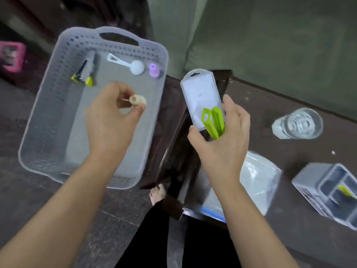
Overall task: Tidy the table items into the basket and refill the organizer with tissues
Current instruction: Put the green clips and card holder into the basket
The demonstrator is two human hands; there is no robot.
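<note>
Midway through a tidy-up, a person's left hand (114,117) pinches a small cream-coloured cylinder (137,100) between thumb and fingertips, poised over the open middle of the grey perforated basket (58,105); the high, light grip looks suited to a straight drop onto the bare floor of the basket. The right hand (222,136) is closed around a clear plastic case (201,101) together with a bundle of bright green clips (214,122), held just off the basket's right rim over the table's left edge, seemingly queued as the next load.

Inside the basket, black-and-yellow tools (85,74) lie against the far-left wall, a white scoop (133,65) and a purple cap (154,70) near the far rim below the handle; the near half is unoccupied, giving ample room for both handfuls. The basket appears to sit beside the dark table (289,105) and below its top, its right rim close to the table's left edge, so the right hand must clear that edge and rim on its way across.

On the table, a clear glass (298,123) lies toward the far side, a pack of tissues (257,180) sits by the near-left corner, and the grey compartment organizer (332,190) stands at the right edge, one green piece inside, no tissues visible in it yet.
</note>
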